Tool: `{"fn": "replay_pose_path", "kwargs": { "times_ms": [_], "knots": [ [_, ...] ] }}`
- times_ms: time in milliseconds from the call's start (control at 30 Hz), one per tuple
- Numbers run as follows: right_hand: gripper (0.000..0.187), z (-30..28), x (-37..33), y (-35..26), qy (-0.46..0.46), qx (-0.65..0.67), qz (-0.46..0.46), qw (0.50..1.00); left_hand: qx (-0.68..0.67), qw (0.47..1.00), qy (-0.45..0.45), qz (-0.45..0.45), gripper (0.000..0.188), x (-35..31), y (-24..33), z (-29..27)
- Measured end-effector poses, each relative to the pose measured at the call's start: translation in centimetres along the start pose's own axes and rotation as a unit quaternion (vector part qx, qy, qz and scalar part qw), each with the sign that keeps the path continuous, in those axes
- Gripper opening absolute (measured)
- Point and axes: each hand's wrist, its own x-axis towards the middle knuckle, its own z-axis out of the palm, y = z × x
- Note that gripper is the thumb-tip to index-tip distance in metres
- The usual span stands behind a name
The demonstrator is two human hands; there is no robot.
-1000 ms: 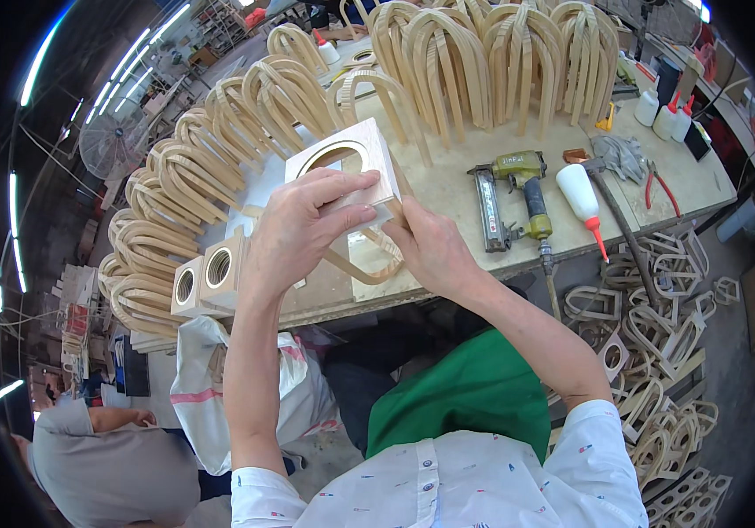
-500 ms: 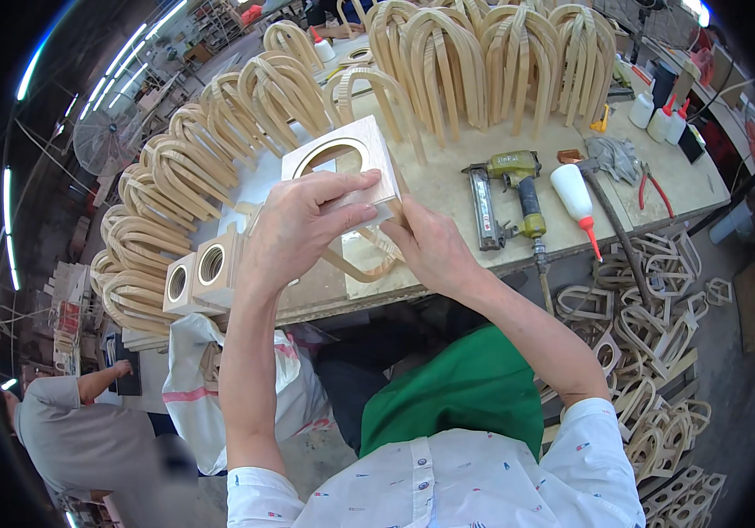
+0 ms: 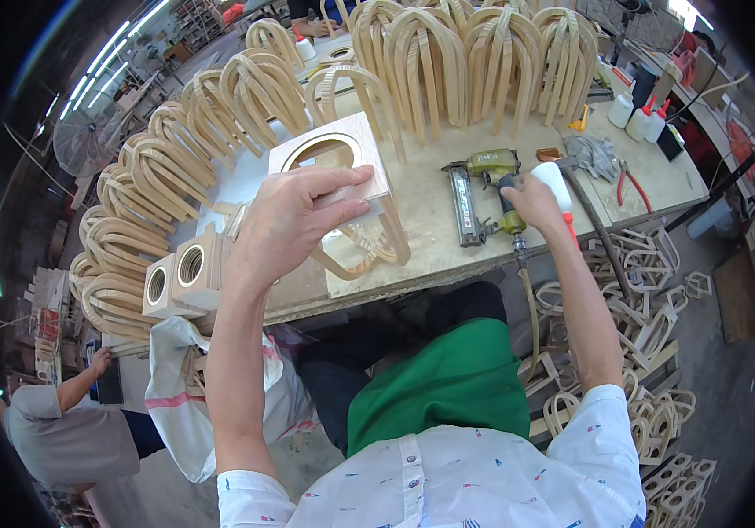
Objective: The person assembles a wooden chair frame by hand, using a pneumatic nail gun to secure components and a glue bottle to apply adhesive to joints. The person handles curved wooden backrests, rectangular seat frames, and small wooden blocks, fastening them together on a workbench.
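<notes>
My left hand (image 3: 294,216) is closed on a square wooden block (image 3: 355,139) with a large round hole, thumb and fingers on its right side. A bent wooden frame (image 3: 392,231) stands under the block, reaching down to the table. Over to the right, my right hand (image 3: 531,201) has its fingers round the dark handle of a green nail gun (image 3: 492,165), which lies on the table with its hose (image 3: 529,304) hanging over the edge. Right beside that hand is a white glue bottle (image 3: 553,180) with a red nozzle, partly covered by the hand.
Bent wooden arches (image 3: 430,75) stand in rows along the table's back and left. Two holed blocks (image 3: 191,267) sit at the left edge. A hammer (image 3: 596,220), red pliers (image 3: 631,187), grey gloves (image 3: 590,154) and more bottles (image 3: 638,123) lie right. A person (image 3: 69,431) is at far left.
My right hand has left the block and frame and moved right onto the nail gun's handle. My left hand still holds the block. The view has shifted slightly.
</notes>
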Motion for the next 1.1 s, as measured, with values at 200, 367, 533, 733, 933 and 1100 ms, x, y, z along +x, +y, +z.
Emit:
{"fn": "replay_pose_path", "kwargs": {
  "times_ms": [200,367,533,733,933,1100],
  "knots": [
    [0.043,2.5,2.9,0.3,-0.06,0.046,0.08,0.994,0.002,1.0,-0.006,-0.007,0.033,0.0,0.1,-0.3],
    [0.014,2.3,3.3,0.6,-0.13,0.409,0.111,0.896,0.008,1.0,-0.002,0.024,0.034,0.2,0.1,-0.4],
    [0.012,-5.7,-3.1,-6.0,-0.081,0.402,0.004,0.912,-0.007,0.999,-0.002,0.042,0.034,0.4,-0.8,-0.1],
    [0.025,-18.4,-9.0,-14.0,-0.138,0.263,-0.145,0.944,-0.01,0.999,0.0,0.044,0.035,0.4,-1.0,-0.1],
    [0.024,-21.5,-12.3,-21.3,-0.179,0.145,-0.239,0.943,-0.014,0.998,0.008,0.064,0.034,0.3,-0.9,-0.3],
    [0.025,-21.2,-12.4,-23.2,-0.214,0.086,-0.234,0.945,-0.013,0.997,0.01,0.07,0.035,0.1,-1.0,-0.3]
  ]
}}
